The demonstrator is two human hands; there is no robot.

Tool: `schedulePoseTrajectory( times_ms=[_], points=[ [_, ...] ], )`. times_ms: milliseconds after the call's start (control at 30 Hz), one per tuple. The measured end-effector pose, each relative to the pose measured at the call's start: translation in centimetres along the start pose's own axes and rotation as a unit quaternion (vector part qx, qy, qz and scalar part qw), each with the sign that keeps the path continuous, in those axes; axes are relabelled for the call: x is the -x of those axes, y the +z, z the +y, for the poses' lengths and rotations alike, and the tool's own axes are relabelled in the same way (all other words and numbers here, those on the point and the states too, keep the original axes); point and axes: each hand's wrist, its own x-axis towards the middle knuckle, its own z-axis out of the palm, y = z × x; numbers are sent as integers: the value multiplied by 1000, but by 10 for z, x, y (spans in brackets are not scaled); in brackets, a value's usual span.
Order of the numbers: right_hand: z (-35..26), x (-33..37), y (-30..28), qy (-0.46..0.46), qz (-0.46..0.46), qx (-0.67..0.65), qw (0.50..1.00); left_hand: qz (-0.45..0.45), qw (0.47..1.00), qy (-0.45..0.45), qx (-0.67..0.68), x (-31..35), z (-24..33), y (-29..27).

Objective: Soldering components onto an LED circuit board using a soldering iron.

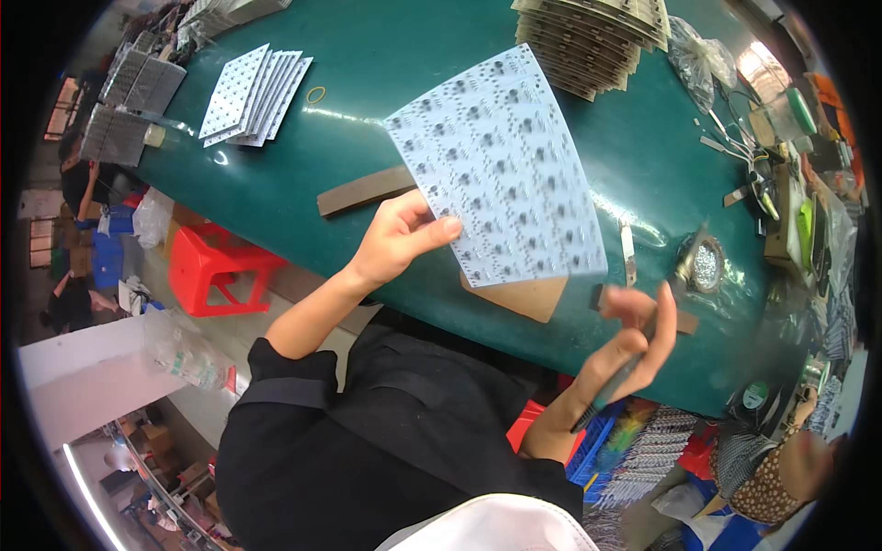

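My left hand is closed on the lower left edge of a white circuit board panel, thumb on its face. The panel is tilted above the green table and carries rows of small dark components. At the lower right, my right hand grips a dark, slim, pen-shaped tool, apart from the panel. Motion blurs some of its fingers, and the tool's exact kind is unclear. Partly covered by the panel are a brown board and a dark flat bar.
White panels lie stacked at the far left, beside a rubber band. A tall board stack stands at the back. To the right are a flat light tool, a tape roll and a green-lidded jar. A red stool stands left.
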Motion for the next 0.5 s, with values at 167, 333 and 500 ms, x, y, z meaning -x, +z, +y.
schedulePoseTrajectory(
  times_ms=[167, 333, 500],
  points=[
    [3, 11, -13, -24, -38, -187, 981, 28, 997, -72, -8, -6, 2, 11],
    [-10, 19, -8, 12, -170, -158, 973, -3, 995, -93, -26, -8, 8, 20],
    [-14, 15, 3, 11, -164, -132, 978, -12, 996, -90, -28, -7, 12, 21]
  ],
)
